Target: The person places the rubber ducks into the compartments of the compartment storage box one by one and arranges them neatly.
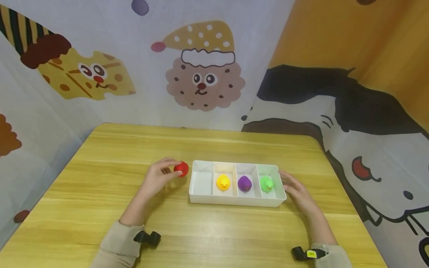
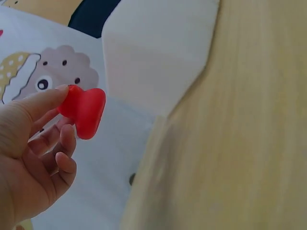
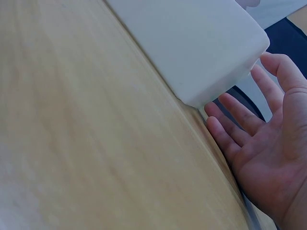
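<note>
Between thumb and fingertips my left hand (image 1: 157,175) pinches a small red rubber duck (image 1: 181,169), held just left of the white divided tray (image 1: 234,200). The left wrist view shows the red duck (image 2: 88,112) side-on, apart from the tray's end. A yellow duck (image 1: 223,182), a purple duck (image 1: 245,184) and a green duck (image 1: 267,184) each sit in their own compartment; the leftmost compartment holds nothing. My right hand (image 1: 299,192) is at the tray's right end, fingers loosely extended. In the right wrist view its thumb and fingertips touch or nearly touch the tray's corner (image 3: 216,62).
The tray stands on a wooden table (image 1: 214,234). A cartoon-printed curtain (image 1: 134,111) hangs along the table's back and sides. Small black cameras are strapped at both wrists, over beige sleeves (image 1: 118,242).
</note>
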The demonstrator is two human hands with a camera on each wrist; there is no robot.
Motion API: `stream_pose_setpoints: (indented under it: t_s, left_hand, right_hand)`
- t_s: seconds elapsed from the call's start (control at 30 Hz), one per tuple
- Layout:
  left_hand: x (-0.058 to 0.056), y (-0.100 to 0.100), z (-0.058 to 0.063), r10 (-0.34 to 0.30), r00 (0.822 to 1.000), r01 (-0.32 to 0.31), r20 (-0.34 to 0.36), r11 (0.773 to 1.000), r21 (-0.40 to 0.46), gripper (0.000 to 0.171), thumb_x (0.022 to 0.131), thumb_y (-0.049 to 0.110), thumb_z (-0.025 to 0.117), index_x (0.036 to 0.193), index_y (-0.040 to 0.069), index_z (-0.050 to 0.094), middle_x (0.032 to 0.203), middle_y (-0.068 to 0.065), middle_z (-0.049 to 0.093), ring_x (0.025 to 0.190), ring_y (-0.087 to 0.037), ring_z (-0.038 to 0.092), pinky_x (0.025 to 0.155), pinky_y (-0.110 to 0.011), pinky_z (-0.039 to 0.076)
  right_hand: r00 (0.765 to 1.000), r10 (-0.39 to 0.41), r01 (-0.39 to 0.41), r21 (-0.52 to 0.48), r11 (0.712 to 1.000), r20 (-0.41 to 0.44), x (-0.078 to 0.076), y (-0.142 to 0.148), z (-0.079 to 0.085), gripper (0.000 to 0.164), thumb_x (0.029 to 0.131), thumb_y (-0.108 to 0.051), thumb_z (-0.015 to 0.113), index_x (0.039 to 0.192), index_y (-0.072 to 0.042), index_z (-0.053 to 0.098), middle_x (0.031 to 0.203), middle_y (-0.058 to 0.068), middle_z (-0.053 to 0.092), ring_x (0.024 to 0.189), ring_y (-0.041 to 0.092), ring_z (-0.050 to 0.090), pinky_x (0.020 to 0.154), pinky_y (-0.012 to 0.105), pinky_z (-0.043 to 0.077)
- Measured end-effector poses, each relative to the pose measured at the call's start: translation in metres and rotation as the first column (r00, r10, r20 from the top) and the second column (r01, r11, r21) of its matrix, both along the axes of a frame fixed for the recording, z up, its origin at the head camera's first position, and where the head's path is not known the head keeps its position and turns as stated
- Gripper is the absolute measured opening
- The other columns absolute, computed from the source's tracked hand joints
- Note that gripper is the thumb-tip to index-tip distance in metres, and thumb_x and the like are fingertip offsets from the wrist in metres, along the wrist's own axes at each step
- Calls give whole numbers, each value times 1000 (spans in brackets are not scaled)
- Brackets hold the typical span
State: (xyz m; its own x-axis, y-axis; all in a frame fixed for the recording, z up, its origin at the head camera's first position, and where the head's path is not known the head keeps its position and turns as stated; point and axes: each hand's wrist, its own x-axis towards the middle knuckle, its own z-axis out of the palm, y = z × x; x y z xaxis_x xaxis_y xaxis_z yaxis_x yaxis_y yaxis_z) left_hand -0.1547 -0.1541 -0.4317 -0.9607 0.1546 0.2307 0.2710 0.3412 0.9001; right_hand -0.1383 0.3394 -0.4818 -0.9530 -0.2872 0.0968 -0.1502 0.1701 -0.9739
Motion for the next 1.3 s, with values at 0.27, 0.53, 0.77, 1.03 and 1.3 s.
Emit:
stream_pose_setpoints:
  t_s: [0.27,0.53,0.77,1.03,1.3]
  left_hand:
    - [0,8,18,-26,999,25,-41,999,-25,27,80,9,79,107,7,73,106,-3,66,68,-23,55,54,-28,48]
    - [3,15,33,-98,995,98,-28,995,-13,26,80,11,78,105,9,74,104,-1,66,68,-25,55,54,-28,47]
    - [1,25,35,-159,987,160,19,987,-7,26,80,14,79,105,13,74,104,1,66,68,-25,55,54,-28,45]
    - [-7,35,27,-271,963,271,12,962,-26,27,82,11,77,108,10,73,106,-1,65,66,-23,54,56,-27,46]
    - [-11,42,25,-343,939,344,25,935,-85,26,82,3,74,109,3,71,108,-8,66,72,-25,54,63,-29,47]
  right_hand:
    - [1000,1,-1,-1,1000,0,-1,1,-3,48,101,-8,46,146,-2,33,146,3,41,118,10,50,94,21,41]
    - [1000,12,-12,-10,1000,-14,-2,1,-3,48,101,-6,46,146,-1,33,148,7,39,120,9,48,95,20,40]
    - [1000,0,0,2,1000,-13,0,1,-2,48,100,-7,47,146,-1,34,145,1,43,119,8,48,94,19,40]
    - [1000,6,-6,-11,1000,2,0,0,-1,49,101,-8,47,147,-2,33,146,3,41,120,8,48,95,20,39]
    - [1000,-1,1,-6,1000,3,0,0,-1,49,101,-9,47,147,-2,33,147,7,40,119,8,49,94,19,39]
